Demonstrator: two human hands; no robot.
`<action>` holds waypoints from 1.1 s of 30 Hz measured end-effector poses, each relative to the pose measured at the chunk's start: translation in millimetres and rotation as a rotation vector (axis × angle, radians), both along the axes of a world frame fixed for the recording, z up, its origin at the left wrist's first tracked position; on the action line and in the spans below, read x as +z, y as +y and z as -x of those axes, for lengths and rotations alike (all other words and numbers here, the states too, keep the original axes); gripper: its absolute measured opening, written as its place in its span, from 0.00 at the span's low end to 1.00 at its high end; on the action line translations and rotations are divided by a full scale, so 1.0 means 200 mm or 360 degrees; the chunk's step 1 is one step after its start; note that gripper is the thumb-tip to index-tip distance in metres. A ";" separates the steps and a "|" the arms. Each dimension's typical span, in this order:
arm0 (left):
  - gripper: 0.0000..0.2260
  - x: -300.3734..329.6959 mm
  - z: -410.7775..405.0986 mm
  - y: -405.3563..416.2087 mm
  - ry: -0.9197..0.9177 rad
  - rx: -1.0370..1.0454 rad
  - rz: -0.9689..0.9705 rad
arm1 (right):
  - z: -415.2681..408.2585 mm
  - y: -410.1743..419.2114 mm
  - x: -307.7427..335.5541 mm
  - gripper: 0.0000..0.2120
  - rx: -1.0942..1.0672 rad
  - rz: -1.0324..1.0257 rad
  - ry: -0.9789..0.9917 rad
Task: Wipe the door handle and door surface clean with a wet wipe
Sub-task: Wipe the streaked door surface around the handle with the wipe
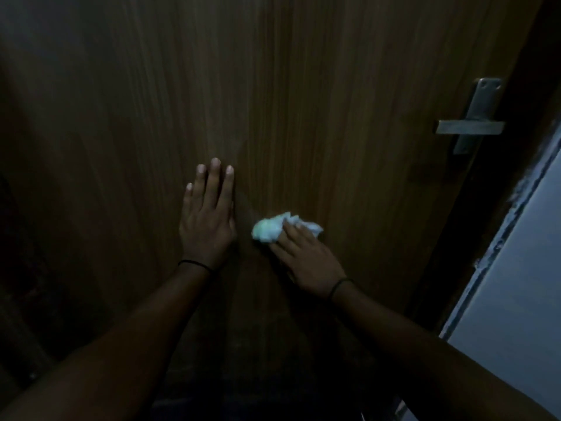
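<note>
Both hands meet the door [303, 86]: left hand [208, 221] flat, right hand [306, 258] pressing wipe [273, 227].

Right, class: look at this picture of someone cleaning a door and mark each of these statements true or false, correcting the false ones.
1. The right hand presses a crumpled wet wipe on the wooden door. True.
2. The left hand grips the door handle. False: it lies flat on the door, fingers straight, far from the handle.
3. The wipe is on the handle. False: it is on the door panel, below and left of the handle.
4. Both wrists wear a thin dark band. True.
</note>
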State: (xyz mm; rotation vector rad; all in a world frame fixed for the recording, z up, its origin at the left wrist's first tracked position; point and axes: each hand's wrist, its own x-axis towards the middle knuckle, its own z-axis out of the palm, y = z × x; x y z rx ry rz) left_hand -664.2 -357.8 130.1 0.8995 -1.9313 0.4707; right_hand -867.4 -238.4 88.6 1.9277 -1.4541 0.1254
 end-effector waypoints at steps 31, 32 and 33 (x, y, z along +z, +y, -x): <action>0.28 0.37 -0.08 0.03 0.0460 0.0049 -0.0202 | -0.29 -0.25 1.21 0.27 0.0032 0.0515 -0.0034; 0.28 0.34 -0.08 0.03 0.0441 0.0053 -0.0182 | -0.28 -0.26 1.08 0.26 0.0081 0.0444 0.0066; 0.28 0.30 -0.08 0.02 0.0421 0.0055 -0.0176 | -0.26 -0.26 0.93 0.25 0.0120 0.0353 0.0158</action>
